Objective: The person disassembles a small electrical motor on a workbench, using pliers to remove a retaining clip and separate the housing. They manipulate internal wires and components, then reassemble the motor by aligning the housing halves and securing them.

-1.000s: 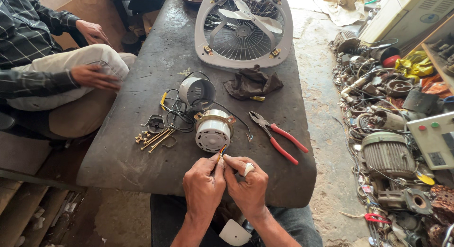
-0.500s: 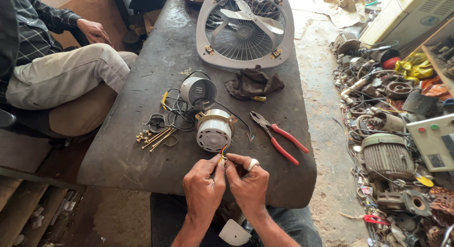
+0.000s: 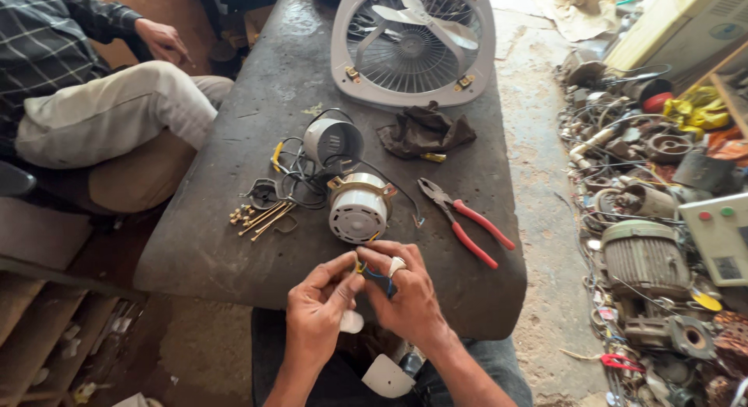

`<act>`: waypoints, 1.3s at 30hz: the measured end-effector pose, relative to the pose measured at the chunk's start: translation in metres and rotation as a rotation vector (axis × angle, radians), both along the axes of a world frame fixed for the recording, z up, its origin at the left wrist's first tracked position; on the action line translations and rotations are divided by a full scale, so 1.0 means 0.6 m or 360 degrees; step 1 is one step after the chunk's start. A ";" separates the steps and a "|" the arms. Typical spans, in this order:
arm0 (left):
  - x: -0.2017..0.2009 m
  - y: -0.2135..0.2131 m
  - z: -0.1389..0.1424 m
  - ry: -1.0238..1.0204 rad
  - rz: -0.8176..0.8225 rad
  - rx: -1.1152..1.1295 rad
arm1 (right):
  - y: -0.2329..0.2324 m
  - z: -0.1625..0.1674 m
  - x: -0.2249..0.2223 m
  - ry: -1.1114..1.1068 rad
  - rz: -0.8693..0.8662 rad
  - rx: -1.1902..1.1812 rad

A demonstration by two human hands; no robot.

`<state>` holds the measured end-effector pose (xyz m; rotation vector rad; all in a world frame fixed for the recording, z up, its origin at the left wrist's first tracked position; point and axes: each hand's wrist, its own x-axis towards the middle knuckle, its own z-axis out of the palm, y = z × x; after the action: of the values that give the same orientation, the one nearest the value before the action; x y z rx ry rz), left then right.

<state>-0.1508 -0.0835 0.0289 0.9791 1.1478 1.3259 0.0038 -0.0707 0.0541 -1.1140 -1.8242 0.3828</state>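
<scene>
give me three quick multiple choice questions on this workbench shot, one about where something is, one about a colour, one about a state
1. Where do the pliers lie?
A. right of the small motor
B. on the fan housing
C. on the floor

2. What colour are the pliers' handles?
A. blue
B. red
C. green

3. What are the person's hands doing?
A. resting flat on the table
B. gripping the pliers
C. pinching thin wires together

Answers: 1 A, the pliers rest on the tabletop to the motor's right. 2 B, both handles are red. 3 C, the left hand and right hand meet fingertip to fingertip around yellow and blue wires just in front of the motor.
</scene>
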 end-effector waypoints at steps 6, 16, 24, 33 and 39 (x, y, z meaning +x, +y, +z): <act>-0.054 -0.044 0.014 0.0270 -0.0069 -0.0254 | 0.018 -0.029 0.014 -0.0132 -0.0223 0.0240; -0.145 -0.037 0.075 0.0183 0.0369 -0.0161 | 0.065 -0.058 0.058 0.0600 -0.0230 -0.0264; -0.238 0.130 0.023 -0.0664 0.1080 0.0531 | 0.017 -0.099 0.111 0.0458 -0.0188 -0.0158; -0.235 0.129 -0.072 0.0562 0.1347 0.0699 | 0.015 -0.104 0.123 0.0538 -0.0176 -0.0147; -0.217 0.071 -0.049 0.1732 0.1263 0.0523 | 0.026 -0.107 0.116 0.0437 -0.0200 -0.0160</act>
<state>-0.2811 -0.0408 -0.0005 1.6756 2.3641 1.6450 0.0736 -0.0549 -0.0104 -1.1763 -1.5011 0.5307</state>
